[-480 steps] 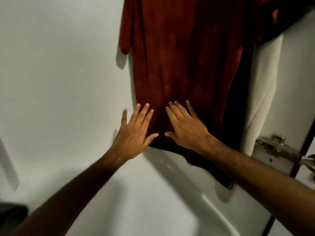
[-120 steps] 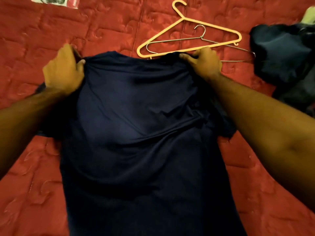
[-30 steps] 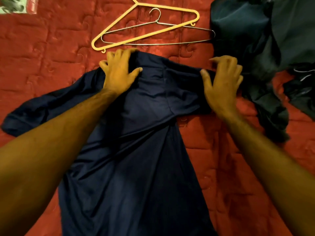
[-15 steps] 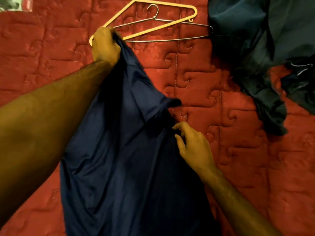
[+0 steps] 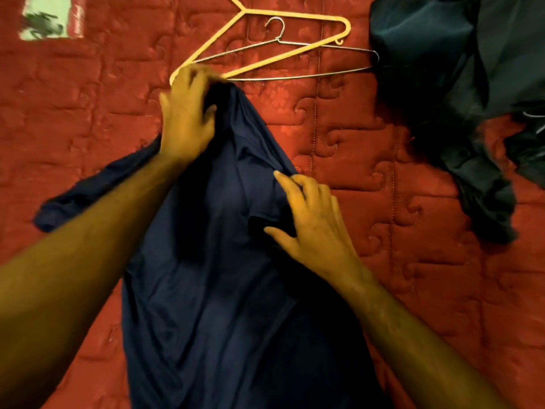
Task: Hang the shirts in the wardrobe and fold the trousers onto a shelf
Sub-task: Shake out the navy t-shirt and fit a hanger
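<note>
A navy blue shirt (image 5: 224,290) lies lengthwise on the red quilted bed (image 5: 413,261). My left hand (image 5: 185,119) grips the shirt's top edge near the collar, bunching the cloth upward. My right hand (image 5: 312,222) rests on the shirt's right shoulder and sleeve, fingers spread and pinching the fabric. Just beyond my left hand lie a yellow plastic hanger (image 5: 265,45) and a thin metal wire hanger (image 5: 309,63), overlapping each other. The shirt's left sleeve (image 5: 88,193) trails out to the left.
A heap of dark clothes (image 5: 460,98) lies at the upper right of the bed. A small green and white printed item (image 5: 47,19) sits at the top left corner.
My right hand has moved up onto the shirt's right shoulder. My left hand has kept hold of the collar end. The left sleeve has come out to the left.
</note>
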`<action>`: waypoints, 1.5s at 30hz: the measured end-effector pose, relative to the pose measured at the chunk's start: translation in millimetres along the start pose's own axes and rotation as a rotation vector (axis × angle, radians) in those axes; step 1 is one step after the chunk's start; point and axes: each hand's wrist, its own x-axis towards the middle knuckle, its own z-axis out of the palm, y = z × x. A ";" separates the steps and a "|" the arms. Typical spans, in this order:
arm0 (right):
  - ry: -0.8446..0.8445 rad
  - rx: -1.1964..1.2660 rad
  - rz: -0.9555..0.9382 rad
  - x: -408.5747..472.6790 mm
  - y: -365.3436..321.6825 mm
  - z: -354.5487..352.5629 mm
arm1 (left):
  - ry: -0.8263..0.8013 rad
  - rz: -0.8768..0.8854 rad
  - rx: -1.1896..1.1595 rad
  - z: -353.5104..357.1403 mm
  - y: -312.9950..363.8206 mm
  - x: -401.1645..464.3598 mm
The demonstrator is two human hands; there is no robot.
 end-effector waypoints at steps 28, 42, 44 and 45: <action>-0.100 0.014 -0.309 145.5 -0.1 27.6 | -0.009 -0.029 0.055 -0.6 -58.6 -91.4; 0.105 0.091 -0.073 228.1 15.1 26.3 | -0.358 0.183 0.196 -48.3 -142.5 9.7; 0.089 0.016 -0.121 229.8 14.2 28.4 | -0.267 0.051 0.201 -50.3 -144.2 14.8; 0.074 -0.032 -0.143 231.0 14.7 31.1 | -0.181 -0.038 0.152 -50.0 -145.1 20.1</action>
